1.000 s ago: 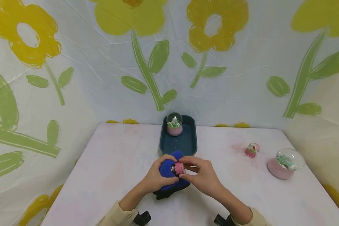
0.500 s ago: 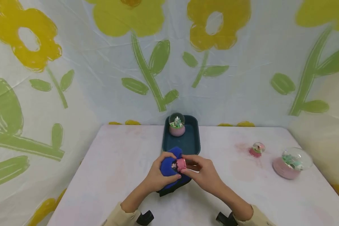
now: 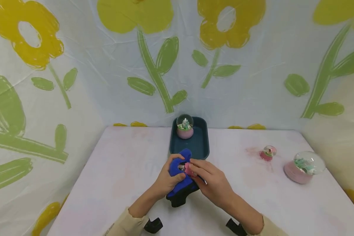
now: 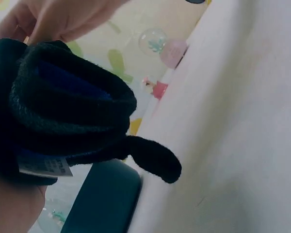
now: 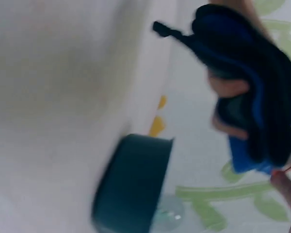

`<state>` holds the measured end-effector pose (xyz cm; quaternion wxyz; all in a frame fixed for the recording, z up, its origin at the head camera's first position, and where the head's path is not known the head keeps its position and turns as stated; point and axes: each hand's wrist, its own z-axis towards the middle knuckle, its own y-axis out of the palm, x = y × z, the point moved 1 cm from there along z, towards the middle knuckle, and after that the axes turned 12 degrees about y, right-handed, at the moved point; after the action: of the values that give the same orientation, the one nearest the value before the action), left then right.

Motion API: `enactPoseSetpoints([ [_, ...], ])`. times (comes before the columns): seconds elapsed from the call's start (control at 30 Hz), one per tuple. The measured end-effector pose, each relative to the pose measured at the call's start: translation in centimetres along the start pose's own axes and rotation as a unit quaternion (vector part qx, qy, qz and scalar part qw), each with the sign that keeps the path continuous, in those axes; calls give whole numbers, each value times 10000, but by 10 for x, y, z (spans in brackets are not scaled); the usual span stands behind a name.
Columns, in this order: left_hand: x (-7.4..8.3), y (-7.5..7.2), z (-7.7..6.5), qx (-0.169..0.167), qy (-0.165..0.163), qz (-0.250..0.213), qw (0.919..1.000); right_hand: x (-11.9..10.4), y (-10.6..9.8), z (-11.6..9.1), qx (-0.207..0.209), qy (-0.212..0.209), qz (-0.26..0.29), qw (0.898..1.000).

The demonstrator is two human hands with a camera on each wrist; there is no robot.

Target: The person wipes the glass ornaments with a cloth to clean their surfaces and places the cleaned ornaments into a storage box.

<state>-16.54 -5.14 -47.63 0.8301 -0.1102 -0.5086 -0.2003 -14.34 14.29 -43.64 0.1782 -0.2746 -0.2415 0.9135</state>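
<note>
My left hand (image 3: 165,182) grips a soft blue-and-black cloth (image 3: 180,189), bunched around the glass end of a small snow globe (image 3: 187,169). From the right, the fingers of my right hand (image 3: 213,183) pinch the globe's pink base, covering part of it. Seen in the left wrist view, the cloth (image 4: 77,111) has dark folds, a white label (image 4: 46,166) and a loose dark tail. In the right wrist view the cloth (image 5: 262,82) hangs above the table, with fingers wrapped around it.
A dark teal tray (image 3: 199,150) stands just beyond my hands, with a pink-based snow globe (image 3: 185,131) at its back left. Toward the right are another small snow globe (image 3: 267,153) and a large one (image 3: 302,168). A flower-printed sheet (image 3: 242,91) rises behind the table.
My right fingers have shifted over the pink base and now hide more of it. The cloth has turned slightly, its black lower part hanging further down. The head view has shifted a little.
</note>
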Motion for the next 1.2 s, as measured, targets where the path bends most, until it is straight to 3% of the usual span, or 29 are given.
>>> enactPoseSetpoints([
  [0.07, 1, -2, 0, 25, -1, 182, 9998, 4, 2, 0, 58, -236, 72, 9997],
  [0.13, 0, -4, -2, 44, 43, 492, 9988, 7, 4, 0, -38, -11, 307, 9995],
  [0.23, -2, -6, -4, -34, 226, 1097, 9937, 10, 7, -1, -432, 1048, 988, 9886],
  [0.33, -4, -6, -5, -157, 548, 1722, 9834, 10, 8, -1, -786, 2158, 1441, 9625],
  [0.37, -6, -5, -5, -168, 640, 1845, 9806, 9, 8, -1, -845, 2387, 1420, 9569],
  [0.43, -9, -3, -5, -115, 736, 1912, 9787, 8, 8, -1, -884, 2404, 1177, 9594],
  [0.53, -11, -2, -5, -4, 467, 1466, 9881, 9, 9, -3, -668, 1471, 466, 9858],
  [0.6, -8, -2, -4, 58, 82, 1055, 9944, 11, 10, -4, -354, 421, -8, 9985],
  [0.63, -7, -3, -4, 74, -163, 816, 9965, 12, 10, -4, -207, -139, -251, 9994],
  [0.7, -3, -3, -3, 116, -617, 307, 9976, 13, 8, -3, 23, -1263, -825, 9886],
  [0.77, 0, -3, -1, 122, -971, -131, 9951, 16, 3, 0, 186, -2144, -1188, 9693],
  [0.83, 2, -1, 1, 151, -1113, -470, 9926, 21, 0, 1, 271, -2547, -1342, 9573],
  [0.87, 2, -1, 2, 143, -1098, -538, 9924, 22, 0, 2, 258, -2513, -1258, 9594],
  [0.93, 2, 1, 1, 121, -908, -429, 9949, 24, 0, -1, 145, -1991, -767, 9769],
  [1.0, 0, 3, -1, 137, -602, -104, 9980, 23, 4, -5, -1, -1058, -52, 9944],
  [1.03, 0, 3, -3, 142, -454, 139, 9988, 22, 5, -7, -113, -506, 376, 9979],
  [1.1, -2, 5, -7, 134, -141, 589, 9981, 21, 7, -12, -411, 656, 1129, 9906],
  [1.13, -3, 6, -8, 151, -37, 844, 9963, 21, 7, -12, -587, 1248, 1443, 9799],
  [1.2, -4, 8, -8, 175, 171, 1294, 9913, 23, 5, -9, -988, 2299, 1924, 9489],
])
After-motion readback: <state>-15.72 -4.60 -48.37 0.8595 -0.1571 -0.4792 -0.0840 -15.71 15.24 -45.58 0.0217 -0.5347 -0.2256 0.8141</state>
